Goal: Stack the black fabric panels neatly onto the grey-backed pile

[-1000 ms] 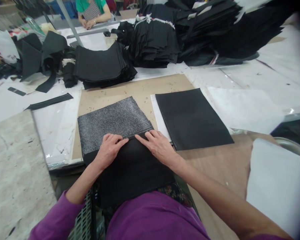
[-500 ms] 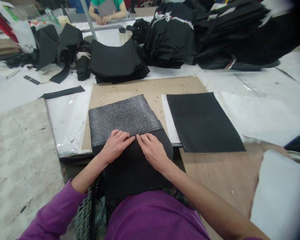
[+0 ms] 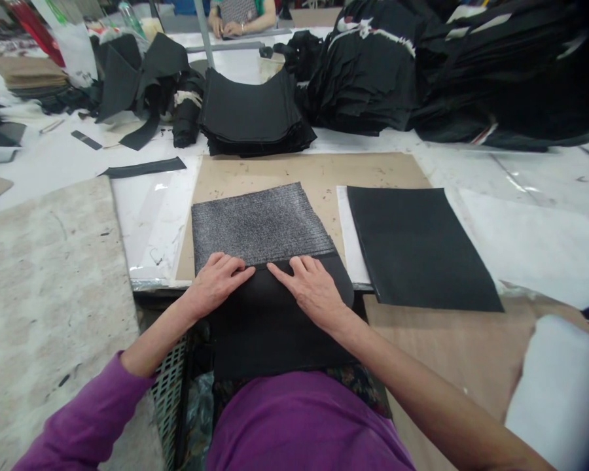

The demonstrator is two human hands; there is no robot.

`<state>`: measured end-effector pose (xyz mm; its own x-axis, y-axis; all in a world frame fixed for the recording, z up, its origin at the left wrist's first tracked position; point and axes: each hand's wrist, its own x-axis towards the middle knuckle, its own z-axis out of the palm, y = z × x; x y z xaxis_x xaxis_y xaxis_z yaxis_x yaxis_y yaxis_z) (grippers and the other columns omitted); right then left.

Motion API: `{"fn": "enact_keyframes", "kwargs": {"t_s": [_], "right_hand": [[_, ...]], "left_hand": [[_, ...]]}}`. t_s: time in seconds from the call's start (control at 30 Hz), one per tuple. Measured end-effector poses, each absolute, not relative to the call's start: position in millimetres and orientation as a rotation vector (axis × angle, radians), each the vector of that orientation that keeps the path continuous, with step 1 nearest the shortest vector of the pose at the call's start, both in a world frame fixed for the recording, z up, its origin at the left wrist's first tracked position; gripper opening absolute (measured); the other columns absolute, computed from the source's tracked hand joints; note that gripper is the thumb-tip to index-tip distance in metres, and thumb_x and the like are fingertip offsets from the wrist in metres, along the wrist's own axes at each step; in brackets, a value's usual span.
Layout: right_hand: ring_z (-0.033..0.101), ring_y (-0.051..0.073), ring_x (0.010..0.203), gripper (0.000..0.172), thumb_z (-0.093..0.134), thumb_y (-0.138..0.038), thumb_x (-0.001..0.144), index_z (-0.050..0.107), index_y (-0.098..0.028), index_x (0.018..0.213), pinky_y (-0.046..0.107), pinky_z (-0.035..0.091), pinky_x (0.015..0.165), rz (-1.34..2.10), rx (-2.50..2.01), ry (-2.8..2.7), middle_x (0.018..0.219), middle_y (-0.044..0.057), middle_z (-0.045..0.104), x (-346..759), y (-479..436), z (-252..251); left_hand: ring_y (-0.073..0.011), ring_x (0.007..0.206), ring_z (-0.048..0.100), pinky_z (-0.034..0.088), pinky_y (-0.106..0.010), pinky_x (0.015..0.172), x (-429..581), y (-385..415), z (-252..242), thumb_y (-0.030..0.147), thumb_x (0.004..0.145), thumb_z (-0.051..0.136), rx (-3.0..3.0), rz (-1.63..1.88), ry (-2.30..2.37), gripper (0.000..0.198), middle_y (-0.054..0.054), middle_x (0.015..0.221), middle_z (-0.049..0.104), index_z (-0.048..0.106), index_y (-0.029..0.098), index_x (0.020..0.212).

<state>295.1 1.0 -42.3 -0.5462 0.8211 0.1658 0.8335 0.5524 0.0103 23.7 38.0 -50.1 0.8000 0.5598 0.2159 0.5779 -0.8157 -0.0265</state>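
Observation:
A black sheet [image 3: 279, 333] hangs over the table's near edge toward my lap, its upper edge lying along a speckled grey piece [image 3: 260, 222]. My left hand [image 3: 220, 281] rests on the seam between them, fingers curled and thumb pointing right. On the same seam, a little to the right, lies my right hand [image 3: 314, 288], its index finger stretched toward the left thumb and the other fingers bent. The tips of the two hands are a small gap apart. Whether either hand pinches the edge is too fine to tell.
Right of my hands lies a black rectangular sheet [image 3: 422, 248] on white paper. Tan board [image 3: 314, 169] is under the work. Behind stand a stack of black pieces [image 3: 248, 108] and tied black bundles [image 3: 363, 85]. Across the table, a person's hands [image 3: 233, 28] show.
The view has shifted, so most things appear farther right. My right index finger is now more stretched out, and my hands' tips lie slightly farther apart along the seam.

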Motion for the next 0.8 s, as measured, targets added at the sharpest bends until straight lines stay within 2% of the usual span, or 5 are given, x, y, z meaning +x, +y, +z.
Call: {"fn": "enact_keyframes", "kwargs": {"t_s": [0.17,0.33,0.57,0.8], "right_hand": [[0.047,0.026,0.113,0.039,0.046,-0.012,0.099,0.057,-0.016,0.136,0.04,0.044,0.096,-0.034,-1.293,-2.582,0.122,0.014,0.057,266,2,-48],[0.05,0.026,0.102,0.036,0.041,-0.013,0.101,0.057,-0.009,0.132,0.04,0.046,0.089,-0.065,-1.267,-2.597,0.105,0.012,0.061,245,1,-56],[0.049,0.026,0.1,0.046,0.045,-0.016,0.1,0.048,-0.02,0.145,0.04,0.045,0.085,-0.041,-1.247,-2.626,0.106,0.01,0.061,247,1,-53],[0.048,0.026,0.095,0.046,0.048,-0.017,0.098,0.05,-0.024,0.144,0.041,0.043,0.081,-0.097,-1.24,-2.686,0.103,0.01,0.059,242,4,-45]], "left_hand": [[-0.0209,0.096,0.054,0.04,-0.041,0.096,30,35,-40,0.019,0.103,0.042,-2.847,-0.192,-0.839,0.032,-0.009,0.105,0.064,0.057,0.018,0.131],[-0.0206,0.097,0.054,0.042,-0.036,0.089,19,34,-46,0.02,0.103,0.043,-2.889,-0.299,-0.976,0.032,-0.009,0.109,0.063,0.058,0.02,0.131],[-0.0184,0.096,0.055,0.044,-0.033,0.085,-21,29,-56,0.021,0.102,0.046,-2.955,-0.511,-1.172,0.028,-0.007,0.105,0.062,0.061,0.022,0.126],[-0.0202,0.094,0.054,0.044,-0.036,0.086,-28,26,-47,0.015,0.1,0.044,-2.88,-0.279,-1.023,0.035,-0.009,0.109,0.063,0.059,0.021,0.131]]}}
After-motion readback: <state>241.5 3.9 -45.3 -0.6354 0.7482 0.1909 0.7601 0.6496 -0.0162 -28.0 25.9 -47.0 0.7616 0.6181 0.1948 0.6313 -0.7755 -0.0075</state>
